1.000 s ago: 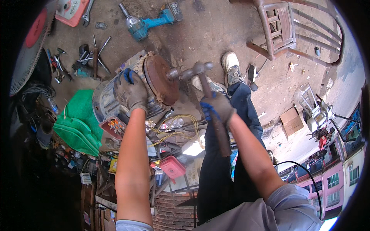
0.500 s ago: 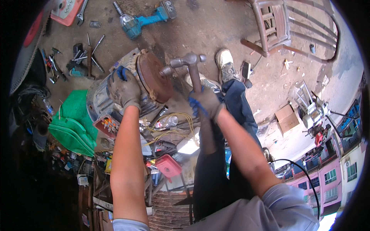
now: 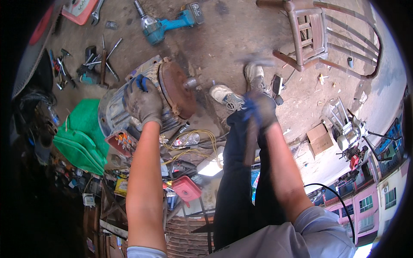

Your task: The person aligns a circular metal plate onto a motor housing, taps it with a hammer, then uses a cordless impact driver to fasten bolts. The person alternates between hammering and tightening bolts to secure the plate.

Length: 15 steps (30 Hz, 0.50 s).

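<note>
Motor [image 3: 115, 107] lies on the ground, left of the shoes [image 3: 226, 96], beside a green plastic piece [image 3: 81, 135]. The blurred hammer [image 3: 251, 146], apart from the motor, is gripped by its handle in the gloved right hand [image 3: 261, 109]. The gloved left hand [image 3: 144, 103] rests on the casing; whether its fingers grip, I cannot tell. A metal stub [image 3: 192, 83] protrudes.

A brown chair [image 3: 318, 32] sits on the stained, daylit floor [image 3: 241, 32].
</note>
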Tool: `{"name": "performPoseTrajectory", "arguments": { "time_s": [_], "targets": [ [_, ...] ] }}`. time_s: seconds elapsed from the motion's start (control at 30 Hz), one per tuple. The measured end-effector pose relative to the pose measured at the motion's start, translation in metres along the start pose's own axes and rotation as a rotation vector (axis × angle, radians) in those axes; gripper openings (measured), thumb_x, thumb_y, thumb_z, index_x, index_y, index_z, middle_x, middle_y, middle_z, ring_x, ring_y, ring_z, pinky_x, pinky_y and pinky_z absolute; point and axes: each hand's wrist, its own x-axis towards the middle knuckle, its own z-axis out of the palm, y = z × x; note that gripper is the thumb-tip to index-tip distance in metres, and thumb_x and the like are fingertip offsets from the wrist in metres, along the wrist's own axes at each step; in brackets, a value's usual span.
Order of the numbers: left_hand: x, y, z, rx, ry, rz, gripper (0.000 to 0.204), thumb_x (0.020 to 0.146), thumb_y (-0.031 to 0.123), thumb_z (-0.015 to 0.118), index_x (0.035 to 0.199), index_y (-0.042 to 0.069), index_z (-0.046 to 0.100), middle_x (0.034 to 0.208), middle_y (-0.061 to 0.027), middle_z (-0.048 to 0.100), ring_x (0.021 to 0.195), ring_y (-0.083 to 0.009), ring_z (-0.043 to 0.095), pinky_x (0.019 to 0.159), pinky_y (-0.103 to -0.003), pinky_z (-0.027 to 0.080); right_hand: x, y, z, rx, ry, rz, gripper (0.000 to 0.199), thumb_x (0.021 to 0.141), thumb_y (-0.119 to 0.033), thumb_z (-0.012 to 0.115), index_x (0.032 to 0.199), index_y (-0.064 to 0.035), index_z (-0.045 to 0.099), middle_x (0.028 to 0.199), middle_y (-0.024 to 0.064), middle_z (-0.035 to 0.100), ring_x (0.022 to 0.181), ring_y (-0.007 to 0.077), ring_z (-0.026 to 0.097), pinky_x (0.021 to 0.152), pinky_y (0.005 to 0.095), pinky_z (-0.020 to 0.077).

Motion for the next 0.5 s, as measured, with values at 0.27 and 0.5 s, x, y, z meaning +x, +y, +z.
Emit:
{"name": "performPoseTrajectory", "arguments": {
  "time_s": [0.27, 0.5],
  "targets": [
    [-0.002, -0.005, 0.001, -0.016, 0.03, 0.005, 0.033, 0.092, 0.035, 0.063, 0.112, 0.012, 0.075, 0.119, -0.0105, 0.07, 0.12, -0.0332, 0.06, 0.106, -0.048, 0.043, 0.013, 0.006, 0.084, -0.261, -0.093, 0.183, 0.019, 0.089, -0.015, 0.073, 0.096, -0.0017, 0.061, 0.068, 0.0075, 0.061, 0.051, 0.0181, 0.059, 0.044, 0.0335, 0.0508],
    [-0.002, 0.001, -0.004, -0.04, -0.02, -0.004, 0.035, 0.093, 0.033, 0.062, 0.117, 0.011, 0.072, 0.122, -0.011, 0.069, 0.126, -0.0333, 0.057, 0.11, -0.049, 0.039, 0.135, -0.06, 0.054, -0.078, -0.14, -0.031, 0.019, 0.093, -0.016, 0.069, 0.107, -0.004, 0.065, 0.075, 0.0045, 0.06, 0.057, 0.0174, 0.058, 0.055, 0.0361, 0.0551]
  ]
}}
